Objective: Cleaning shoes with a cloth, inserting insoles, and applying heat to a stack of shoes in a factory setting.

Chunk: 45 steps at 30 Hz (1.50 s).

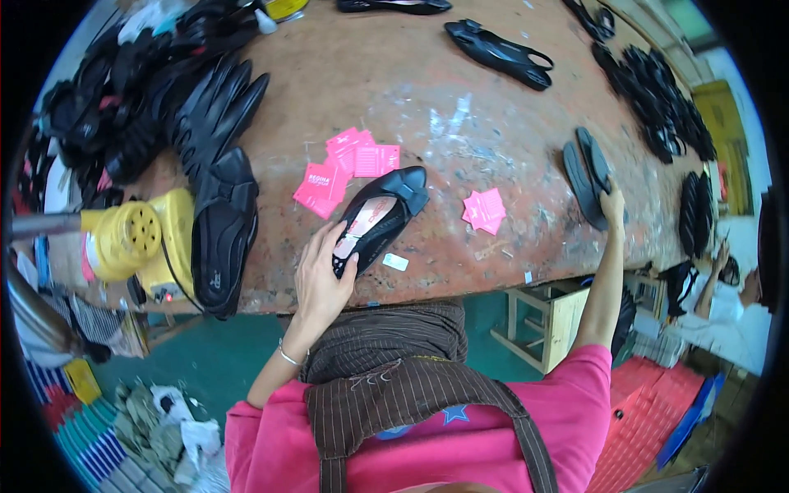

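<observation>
My left hand (323, 279) is closed round the heel end of a black flat shoe (400, 197) with a bow on the toe and a pale pink insole. A small white tag (395, 262) lies just beside that shoe. Out to the right, my right hand (613, 205) grips a pair of dark shoes (587, 176) by one end; they lie side by side, apparently with their soles up. Pink cards sit in a fanned pile (359, 154) beyond the left shoe, and a smaller stack of pink cards (484, 210) lies between my hands.
Stacked black shoes (224, 222) and a yellow machine (136, 238) stand at the left. A black slingback (501, 54) lies at the far side, more black shoes (657, 99) along the right edge. Below the worn table (312, 90) is a wooden stool (546, 324). Another person's arm (713, 278) shows far right.
</observation>
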Available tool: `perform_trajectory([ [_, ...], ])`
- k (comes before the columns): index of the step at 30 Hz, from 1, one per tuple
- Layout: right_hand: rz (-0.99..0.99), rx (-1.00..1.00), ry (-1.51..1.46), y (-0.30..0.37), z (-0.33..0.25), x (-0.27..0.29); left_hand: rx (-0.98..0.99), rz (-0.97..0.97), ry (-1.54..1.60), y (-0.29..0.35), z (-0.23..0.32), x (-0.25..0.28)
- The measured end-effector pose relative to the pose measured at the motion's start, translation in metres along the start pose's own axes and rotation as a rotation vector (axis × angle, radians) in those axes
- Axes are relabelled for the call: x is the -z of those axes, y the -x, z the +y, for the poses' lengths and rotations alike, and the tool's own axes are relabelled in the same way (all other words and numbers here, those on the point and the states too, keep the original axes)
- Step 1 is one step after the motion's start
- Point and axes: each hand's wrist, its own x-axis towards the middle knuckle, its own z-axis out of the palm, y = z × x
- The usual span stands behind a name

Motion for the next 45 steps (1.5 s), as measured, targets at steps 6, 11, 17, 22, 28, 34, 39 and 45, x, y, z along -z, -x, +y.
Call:
perform_trajectory([
  [6, 0.242, -0.161, 0.287, 0.018, -0.075, 0.032, 0.176, 0.060, 0.028, -0.028, -0.023, -0.007],
  [11, 0.612, 0.106, -0.855, 0.057, -0.184, 0.119, 0.044, -0.083, 0.101, -0.040, -0.018, 0.025],
  [17, 0.012, 0.182, -1.504, 0.133, -0.303, 0.153, 0.186, -0.221, 0.079, -0.017, -0.037, 0.041],
  [22, -0.066, -0.014, -1.520, 0.168, -0.293, 0.120, 0.184, 0.322, 0.221, 0.031, -0.043, 0.046],
  [28, -0.494, 0.158, -1.561, 0.198, -0.374, 0.097, 0.408, 0.332, 0.236, 0.089, -0.062, 0.027],
  [34, -0.418, 0.965, -0.403, 0.238, -0.422, 0.091, 0.431, 0.350, 0.346, 0.084, -0.062, 0.016],
  [39, -0.393, 1.187, -0.397, 0.265, -0.455, 0.062, 0.415, 0.348, 0.389, 0.082, -0.067, 0.015],
  [45, -0.392, 1.176, -0.651, 0.277, -0.485, 0.027, 0.422, 0.356, 0.493, 0.078, -0.069, 0.014],
])
